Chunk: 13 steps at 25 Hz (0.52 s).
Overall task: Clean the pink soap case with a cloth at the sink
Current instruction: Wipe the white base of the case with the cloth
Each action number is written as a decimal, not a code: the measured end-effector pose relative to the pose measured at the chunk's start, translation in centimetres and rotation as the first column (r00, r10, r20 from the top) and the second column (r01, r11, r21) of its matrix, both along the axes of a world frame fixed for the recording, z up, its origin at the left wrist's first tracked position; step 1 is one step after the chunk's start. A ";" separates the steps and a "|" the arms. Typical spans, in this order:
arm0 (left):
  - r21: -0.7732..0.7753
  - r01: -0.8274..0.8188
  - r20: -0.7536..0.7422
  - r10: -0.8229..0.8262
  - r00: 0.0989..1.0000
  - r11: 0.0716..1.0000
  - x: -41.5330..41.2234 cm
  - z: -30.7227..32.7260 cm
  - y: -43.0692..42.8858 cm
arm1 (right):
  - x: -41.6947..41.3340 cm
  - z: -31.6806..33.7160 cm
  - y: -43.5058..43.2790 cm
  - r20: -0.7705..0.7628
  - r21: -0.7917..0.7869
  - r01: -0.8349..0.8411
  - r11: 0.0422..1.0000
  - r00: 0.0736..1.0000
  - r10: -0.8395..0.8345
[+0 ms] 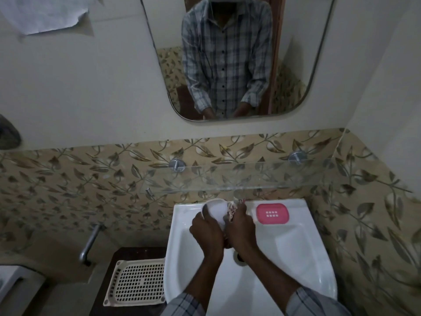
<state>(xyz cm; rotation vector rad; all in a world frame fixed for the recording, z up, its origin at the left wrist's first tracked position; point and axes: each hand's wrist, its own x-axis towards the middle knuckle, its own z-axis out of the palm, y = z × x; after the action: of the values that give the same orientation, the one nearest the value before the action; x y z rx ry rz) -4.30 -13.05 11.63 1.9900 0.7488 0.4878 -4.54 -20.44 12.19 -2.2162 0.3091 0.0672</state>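
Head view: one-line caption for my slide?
Left hand grips a white oval piece, right hand presses a cloth to it over the sink; pink soap case rests on the rim.

I wear a pale grey shirt checked with dark lines, left sleeve [182,304] at six o'clock, right sleeve [319,302] at five.

You are standing in a small bathroom, domestic by the look of it: a white ceramic sink [296,258] is fixed to the wall below a rounded mirror [227,53], with a glass shelf [262,179] on chrome pegs between them. Leaf-patterned tiles [91,179] band the wall, and a pink soap case [272,213] rests on the sink's back rim
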 end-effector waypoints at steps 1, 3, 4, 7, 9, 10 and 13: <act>-0.052 -0.024 -0.006 0.024 1.000 0.998 0.6 -0.1 0.5 | -0.5 -0.6 0.2 -0.049 0.050 0.019 0.999 0.999 -0.016; -0.165 -0.008 -0.061 -0.002 0.998 0.986 1.0 0.1 1.2 | -0.7 -1.1 -0.1 -0.097 0.140 0.074 0.987 0.993 -0.060; -0.197 -0.002 -0.084 -0.015 0.996 0.980 0.8 0.1 1.5 | -0.3 -1.2 -0.4 -0.094 0.157 0.073 0.985 0.994 -0.059; -0.223 -0.020 -0.034 0.013 0.999 0.975 0.1 -0.4 2.8 | 0.1 -1.5 -1.2 -0.035 0.356 0.001 0.934 0.999 0.012; -0.228 -0.007 -0.033 0.000 0.999 0.974 0.0 -0.7 3.3 | -0.5 -1.9 -1.4 0.056 0.631 -0.132 0.765 0.991 0.125; -0.237 0.042 -0.043 -0.054 0.998 0.971 0.0 -0.6 3.1 | -0.9 -1.9 -1.3 0.102 0.751 -0.197 0.630 0.977 0.185; -0.303 0.175 -0.029 -0.193 0.981 0.937 -0.3 -1.0 2.3 | -0.2 -1.0 -0.8 0.005 0.917 -0.095 0.387 0.974 0.227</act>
<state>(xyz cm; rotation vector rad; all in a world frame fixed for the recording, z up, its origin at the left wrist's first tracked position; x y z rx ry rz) -4.64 -10.79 10.66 1.7726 0.6226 0.1919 -4.76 -21.25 11.14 -1.0839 0.0603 0.3944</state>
